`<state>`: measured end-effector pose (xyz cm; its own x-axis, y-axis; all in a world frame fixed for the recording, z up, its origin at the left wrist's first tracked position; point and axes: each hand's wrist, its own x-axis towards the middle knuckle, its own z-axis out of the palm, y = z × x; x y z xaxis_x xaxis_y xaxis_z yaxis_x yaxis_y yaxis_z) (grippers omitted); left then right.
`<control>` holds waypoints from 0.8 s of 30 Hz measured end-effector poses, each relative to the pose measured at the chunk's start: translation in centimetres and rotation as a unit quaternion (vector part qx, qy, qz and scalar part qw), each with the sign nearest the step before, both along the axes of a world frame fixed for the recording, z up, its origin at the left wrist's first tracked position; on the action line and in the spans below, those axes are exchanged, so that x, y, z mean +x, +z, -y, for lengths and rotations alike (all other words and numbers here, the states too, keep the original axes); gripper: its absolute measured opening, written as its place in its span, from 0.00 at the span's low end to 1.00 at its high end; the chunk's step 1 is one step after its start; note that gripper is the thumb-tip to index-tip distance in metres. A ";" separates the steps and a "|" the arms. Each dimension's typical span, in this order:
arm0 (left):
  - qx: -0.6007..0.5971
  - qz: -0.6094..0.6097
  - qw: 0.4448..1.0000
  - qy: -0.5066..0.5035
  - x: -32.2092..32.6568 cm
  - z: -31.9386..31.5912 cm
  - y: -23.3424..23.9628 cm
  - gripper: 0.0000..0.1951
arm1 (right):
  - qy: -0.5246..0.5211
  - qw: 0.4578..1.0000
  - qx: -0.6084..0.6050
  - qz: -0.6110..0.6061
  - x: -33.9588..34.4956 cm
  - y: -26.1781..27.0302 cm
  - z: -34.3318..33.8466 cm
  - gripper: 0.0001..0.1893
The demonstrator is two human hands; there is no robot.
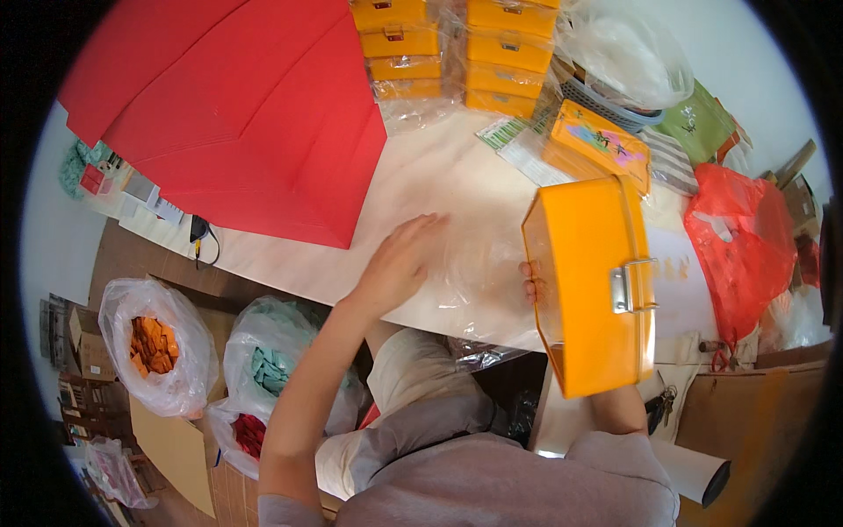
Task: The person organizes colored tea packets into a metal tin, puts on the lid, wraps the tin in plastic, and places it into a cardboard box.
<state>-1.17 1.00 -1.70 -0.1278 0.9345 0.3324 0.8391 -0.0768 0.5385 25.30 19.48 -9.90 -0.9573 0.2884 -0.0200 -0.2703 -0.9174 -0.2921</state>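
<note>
A glossy yellow box (583, 283) with a metal clasp (633, 286) is tilted on its side above the front right of the table. My right hand (532, 282) grips it; only a few fingertips show at its left edge, and the box hides the rest. My left hand (402, 260) is stretched flat over the table, its fingers blurred, with nothing visible in its grasp. Beside those fingers, a clear plastic bag (461, 280) lies on the pale tabletop (421, 171). Whether the hand touches the bag, I cannot tell.
Large red folded boards (263, 145) cover the table's left. Wrapped yellow boxes (402, 43) stand stacked at the back. A printed yellow box (599, 141), a grey basket (606, 109) and a red plastic bag (741, 244) sit right. Bags of orange pieces (155, 346) stand below left.
</note>
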 end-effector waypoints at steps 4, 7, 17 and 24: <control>-0.075 -0.018 0.997 -0.025 -0.2 -1.2 -1.1 0.33 | 0.015 0.996 0.016 0.082 -0.9 7.5 2.5 0.29; -0.120 -0.004 0.990 -0.075 -0.6 -1.3 -0.8 0.34 | 0.015 0.995 0.043 0.085 -0.7 7.2 2.0 0.31; -0.109 -0.129 0.984 -0.064 -0.1 3.5 0.0 0.35 | 0.218 0.971 -0.003 -0.096 -2.4 5.2 -1.0 0.28; 0.004 -0.127 0.992 -0.010 1.1 1.9 -3.6 0.17 | 0.277 0.960 -0.042 -0.008 -2.6 5.2 -1.0 0.24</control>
